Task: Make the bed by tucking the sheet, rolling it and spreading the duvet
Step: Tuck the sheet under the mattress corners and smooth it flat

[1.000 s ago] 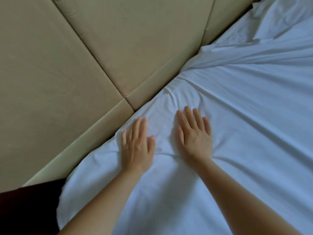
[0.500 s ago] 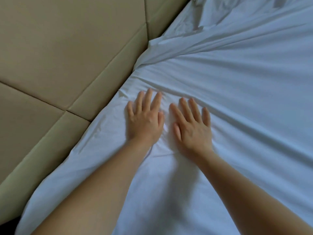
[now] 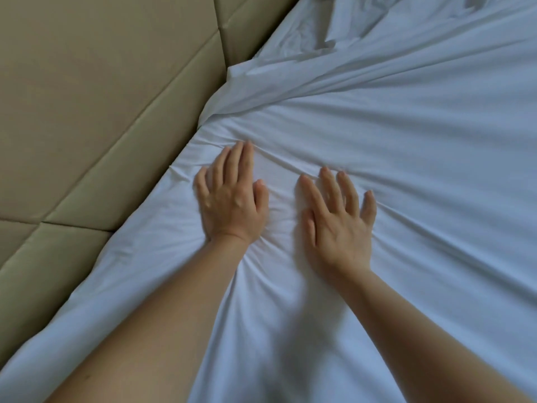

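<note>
Both hands are flat on the sheet (image 3: 421, 184) here, palms down, fingers straight, not gripping anything, just pressing into the fabric. Left hand (image 3: 231, 203) sits close to the edge of the bed, right up near the headboard (image 3: 101, 112), with its fingers held together and pointing up and a bit right. Right hand (image 3: 338, 225) is just beside it, apart by a strip of sheet, fingers fanned out a little wider. The sheet's white and covers the whole mattress in view, running along the tan padded headboard panels on the left. You can see creases bunching up around both wrists and between the hands, and a few long wrinkles radiating out to the right from under the right hand. Further up there's a thicker fold (image 3: 319, 82) of white fabric lying diagonally across the bed from the headboard edge toward the upper right, and behind that a rumpled pile (image 3: 348, 24) at the top, can't tell if that's the duvet or more sheet. Both forearms come in bare from the bottom.
</note>
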Demonstrator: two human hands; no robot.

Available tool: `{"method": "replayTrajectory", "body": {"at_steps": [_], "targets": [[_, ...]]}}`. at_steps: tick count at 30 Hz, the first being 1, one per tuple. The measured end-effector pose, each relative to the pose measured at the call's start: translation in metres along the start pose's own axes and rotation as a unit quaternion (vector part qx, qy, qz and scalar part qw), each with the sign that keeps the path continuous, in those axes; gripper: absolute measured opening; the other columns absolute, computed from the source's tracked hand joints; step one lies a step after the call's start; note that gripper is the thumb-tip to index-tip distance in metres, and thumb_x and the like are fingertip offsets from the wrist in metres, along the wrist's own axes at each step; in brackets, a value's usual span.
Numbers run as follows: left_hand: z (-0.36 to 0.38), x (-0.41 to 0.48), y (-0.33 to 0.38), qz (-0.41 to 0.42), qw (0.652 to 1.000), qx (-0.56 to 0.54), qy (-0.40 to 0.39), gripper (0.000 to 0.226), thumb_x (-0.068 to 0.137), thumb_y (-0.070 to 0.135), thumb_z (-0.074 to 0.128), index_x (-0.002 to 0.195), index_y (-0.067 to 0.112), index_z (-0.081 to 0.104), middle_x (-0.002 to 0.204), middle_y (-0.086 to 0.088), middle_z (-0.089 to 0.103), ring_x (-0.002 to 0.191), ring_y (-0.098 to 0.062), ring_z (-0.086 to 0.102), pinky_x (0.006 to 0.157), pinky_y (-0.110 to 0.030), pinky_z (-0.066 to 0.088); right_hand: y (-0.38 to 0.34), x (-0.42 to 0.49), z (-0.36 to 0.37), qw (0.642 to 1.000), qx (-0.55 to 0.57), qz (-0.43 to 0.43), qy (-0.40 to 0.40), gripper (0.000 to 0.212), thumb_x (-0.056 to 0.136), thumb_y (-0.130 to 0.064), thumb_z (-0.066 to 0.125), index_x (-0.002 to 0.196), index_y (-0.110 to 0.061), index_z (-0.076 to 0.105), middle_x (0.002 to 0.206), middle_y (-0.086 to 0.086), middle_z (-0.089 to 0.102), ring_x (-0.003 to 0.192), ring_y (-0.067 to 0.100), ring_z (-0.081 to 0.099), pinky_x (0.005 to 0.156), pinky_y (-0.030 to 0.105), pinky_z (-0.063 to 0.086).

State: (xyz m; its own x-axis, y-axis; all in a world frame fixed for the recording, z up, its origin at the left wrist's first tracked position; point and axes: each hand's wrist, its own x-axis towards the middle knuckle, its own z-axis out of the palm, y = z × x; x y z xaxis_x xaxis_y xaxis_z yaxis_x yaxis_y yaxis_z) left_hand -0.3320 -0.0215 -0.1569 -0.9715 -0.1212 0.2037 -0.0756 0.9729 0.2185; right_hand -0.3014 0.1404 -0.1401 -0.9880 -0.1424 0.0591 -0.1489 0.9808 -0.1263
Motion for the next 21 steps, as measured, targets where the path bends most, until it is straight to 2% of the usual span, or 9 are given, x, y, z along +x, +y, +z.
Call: {"method": "replayTrajectory", "body": {"at_steps": [4,8,11,14,17,21], "targets": [[0.004,0.002,-0.001,0.005,1.0,-0.007,0.007,0.06,0.085,0.033,0.04,0.143,0.017,0.037,0.147,0.002,0.04,0.136,-0.015,0.037,0.105,-0.046,0.027,0.0,0.011,-0.001,0.997,0.041,0.04,0.053,0.048,0.086,-0.032,0.051,0.132,-0.023,0.045,0.128,0.002,0.051,0.113,0.023,0.034,0.093,0.039,0.021],[0.005,0.002,-0.001,0.007,1.0,-0.01,0.005,0.061,0.085,0.034,0.04,0.144,0.018,0.036,0.148,0.002,0.039,0.137,-0.014,0.035,0.105,-0.046,0.025,0.0,0.038,-0.007,0.996,0.063,0.064,0.017,0.03,0.085,-0.035,0.056,0.11,-0.019,0.052,0.11,0.004,0.052,0.101,0.026,0.04,0.08,0.034,0.021],[0.008,0.003,-0.002,0.006,1.0,-0.016,0.004,0.06,0.085,0.033,0.04,0.143,0.018,0.037,0.148,0.002,0.039,0.137,-0.015,0.036,0.105,-0.046,0.023,0.002,0.052,-0.004,1.0,0.008,0.002,0.025,0.023,0.087,-0.037,0.05,0.092,-0.014,0.052,0.093,0.007,0.052,0.085,0.03,0.047,0.071,0.037,0.024],[0.011,0.005,-0.002,0.006,1.0,-0.017,0.008,0.06,0.085,0.032,0.04,0.143,0.017,0.037,0.148,0.002,0.039,0.136,-0.014,0.036,0.105,-0.045,0.022,0.003,0.059,0.005,0.996,-0.049,-0.061,0.034,0.024,0.089,-0.035,0.042,0.082,-0.014,0.052,0.084,0.007,0.053,0.074,0.029,0.049,0.065,0.036,0.028],[0.01,0.006,-0.001,0.004,1.0,-0.011,-0.006,0.06,0.085,0.032,0.038,0.143,0.017,0.037,0.149,0.002,0.038,0.137,-0.014,0.033,0.106,-0.046,0.022,0.004,0.063,0.011,0.994,-0.042,-0.087,0.044,0.017,0.089,-0.026,0.048,0.078,-0.014,0.052,0.079,0.007,0.052,0.07,0.029,0.049,0.064,0.035,0.022],[0.004,0.007,0.0,0.0,1.0,0.0,-0.016,0.059,0.086,0.033,0.037,0.143,0.018,0.035,0.149,0.002,0.038,0.136,-0.013,0.031,0.105,-0.046,0.022,0.007,0.064,0.014,0.992,-0.003,-0.114,0.05,0.012,0.087,-0.019,0.05,0.075,-0.014,0.051,0.075,0.006,0.051,0.067,0.029,0.047,0.063,0.036,0.024]]}}
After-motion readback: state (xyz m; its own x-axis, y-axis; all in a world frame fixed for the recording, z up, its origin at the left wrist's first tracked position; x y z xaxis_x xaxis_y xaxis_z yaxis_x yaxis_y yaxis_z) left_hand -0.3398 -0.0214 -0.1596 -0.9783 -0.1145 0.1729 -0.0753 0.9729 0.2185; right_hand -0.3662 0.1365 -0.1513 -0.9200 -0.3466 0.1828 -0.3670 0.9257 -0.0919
